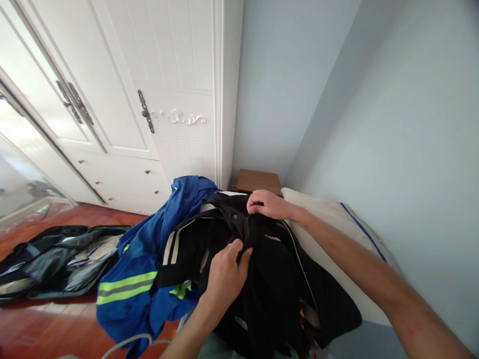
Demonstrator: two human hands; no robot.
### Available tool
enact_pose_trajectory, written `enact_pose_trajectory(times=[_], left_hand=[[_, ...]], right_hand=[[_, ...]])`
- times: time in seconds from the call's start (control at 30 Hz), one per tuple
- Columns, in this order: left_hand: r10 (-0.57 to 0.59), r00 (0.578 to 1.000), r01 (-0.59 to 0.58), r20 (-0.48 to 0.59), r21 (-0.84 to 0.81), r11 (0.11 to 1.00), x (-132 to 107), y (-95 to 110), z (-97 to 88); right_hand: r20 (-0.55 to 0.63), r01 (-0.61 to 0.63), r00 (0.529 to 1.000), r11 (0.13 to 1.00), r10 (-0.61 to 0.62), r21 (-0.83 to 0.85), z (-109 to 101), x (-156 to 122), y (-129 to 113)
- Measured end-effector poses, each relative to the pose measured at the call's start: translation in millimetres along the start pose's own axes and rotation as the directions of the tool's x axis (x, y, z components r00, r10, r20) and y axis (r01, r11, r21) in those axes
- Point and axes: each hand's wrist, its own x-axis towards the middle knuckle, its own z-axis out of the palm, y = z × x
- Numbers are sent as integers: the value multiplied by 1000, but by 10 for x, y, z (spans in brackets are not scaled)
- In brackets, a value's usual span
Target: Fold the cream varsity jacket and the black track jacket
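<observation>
Black jacket (277,279) lies beneath the fingers, its front edge pinched by the left hand (227,265) and, farther up, by the right hand (270,204). Loose cloth between the fingertips could bunch if either pinch slackens; a hard tug could drag the overlapped blue garment (144,252), left of the fingers, floorward.
</observation>
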Motion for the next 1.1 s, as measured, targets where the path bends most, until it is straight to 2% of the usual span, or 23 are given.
enact_pose_trajectory(times=[0.07,0.13,0.3,0.37,0.43,0.53,0.63,0.73,0.8,0.87,0.97,1.03,1.1], left_hand=[[-56,998,56,6,-84,995,-5,-83,-40],[-84,996,86,14,-140,986,-12,-151,-67],[-40,999,42,18,-138,990,-51,-184,-70],[-5,1000,4,-4,-134,991,-72,-161,-66],[36,999,-40,-26,-145,989,-83,-134,-61],[91,995,-97,-50,-149,984,-64,-89,-30],[139,989,-143,-48,-84,986,-7,-27,35],[157,986,-156,-49,23,988,29,42,102],[131,989,-127,-64,69,989,18,71,130],[94,993,-90,-69,66,994,-10,78,138],[39,998,-39,-53,4,999,-33,64,124],[-12,999,11,-39,-27,1000,-5,56,105],[-69,998,68,-9,-67,995,61,59,87]], right_hand=[[28,-2,1000,1000,2,17,-88,-121,92],[29,-49,998,997,51,-56,-150,-286,184],[87,-230,960,926,266,-298,-272,-611,258],[86,-255,946,881,313,-398,-406,-609,226],[23,-261,952,846,307,-464,-574,-508,193],[-87,-211,977,872,192,-441,-710,-198,185],[-90,-115,992,908,85,-402,-553,189,243],[26,-8,999,908,21,-419,-243,476,289],[101,88,993,930,-55,-356,-102,547,251],[150,152,981,965,-122,-212,-64,513,141],[246,145,960,989,-131,-40,-128,317,-105],[273,117,958,989,-88,-92,-172,149,-262],[250,66,968,975,-11,-213,-177,-1,-368]])
